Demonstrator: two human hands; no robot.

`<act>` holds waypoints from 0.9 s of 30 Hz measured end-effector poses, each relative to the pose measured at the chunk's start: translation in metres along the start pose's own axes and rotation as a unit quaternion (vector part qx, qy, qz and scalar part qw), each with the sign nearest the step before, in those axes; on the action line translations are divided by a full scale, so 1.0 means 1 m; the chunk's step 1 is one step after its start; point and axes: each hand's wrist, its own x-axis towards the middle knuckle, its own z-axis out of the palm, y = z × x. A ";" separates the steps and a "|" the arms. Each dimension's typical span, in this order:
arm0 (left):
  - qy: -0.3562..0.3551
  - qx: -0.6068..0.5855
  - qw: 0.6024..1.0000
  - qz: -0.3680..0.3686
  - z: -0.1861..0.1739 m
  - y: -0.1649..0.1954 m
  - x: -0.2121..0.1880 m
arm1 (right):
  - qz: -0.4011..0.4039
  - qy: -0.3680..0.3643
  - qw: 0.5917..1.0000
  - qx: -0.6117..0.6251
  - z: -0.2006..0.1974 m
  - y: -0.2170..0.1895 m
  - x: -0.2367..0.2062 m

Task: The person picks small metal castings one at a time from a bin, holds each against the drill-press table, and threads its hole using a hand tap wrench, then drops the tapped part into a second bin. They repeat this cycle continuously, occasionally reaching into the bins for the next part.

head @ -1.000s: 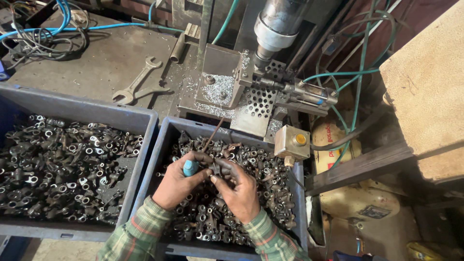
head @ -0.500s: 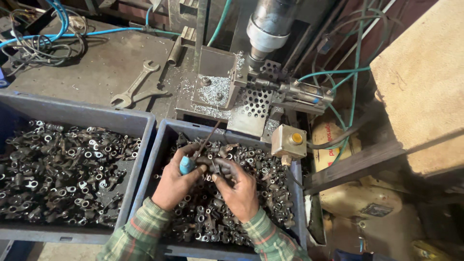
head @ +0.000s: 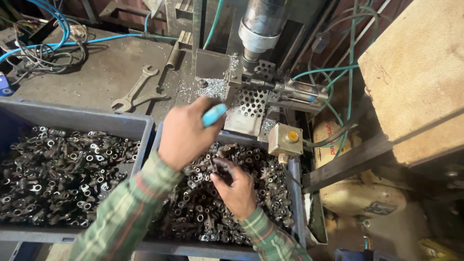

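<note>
Blue-handled tool (head: pixel 214 114) sat clamped in the left hand (head: pixel 186 135), fingers wrapped round it, only the blue handle end sticking out at the thumb side toward upper right. Tool tip hidden behind the hand, cannot tell its kind. Left hand was at frame centre, raised over the gap between the two bins, just below the perforated metal plate (head: pixel 251 104) of the drill fixture.

Right hand (head: pixel 235 186) lay lower centre, down in the right bin (head: pixel 296 193), fingers curled and pinched shut on a small dark metal fitting (head: pixel 218 166) at the top of the pile. Pile of dark metal fittings (head: pixel 203 208) filled that bin all around the hand. Fitting was below and slightly right of the left grip, near but not touching it.

Left bin (head: pixel 123 124) at left of frame, grey-blue, also full of similar ring-ended fittings (head: pixel 53 169). Both sleeves green-and-red plaid.

Grey table (head: pixel 96 72) in upper left carried an open-ended wrench (head: pixel 136 89), metal shavings, and a tangle of blue and black cables (head: pixel 43 41). Drill press spindle (head: pixel 261 26) stood top centre over the fixture. Small beige switch box with yellow button (head: pixel 286 139) sat just right of the right bin's top corner. Green hoses (head: pixel 345 67) ran at upper right beside a wooden board (head: pixel 415 72).
</note>
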 end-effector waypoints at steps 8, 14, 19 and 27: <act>-0.042 0.152 0.986 0.053 0.018 0.019 0.068 | 0.024 0.002 1.000 0.011 -0.003 0.004 0.004; -0.053 0.179 0.982 0.039 0.040 0.020 0.075 | -0.026 0.010 1.000 0.006 -0.004 0.004 0.003; -0.048 0.108 0.993 -0.004 0.055 -0.007 0.081 | 0.009 0.009 1.000 0.017 -0.004 0.008 0.002; -0.105 -0.117 0.975 -0.158 0.010 -0.068 0.029 | 0.091 0.078 0.988 0.094 -0.009 0.017 0.013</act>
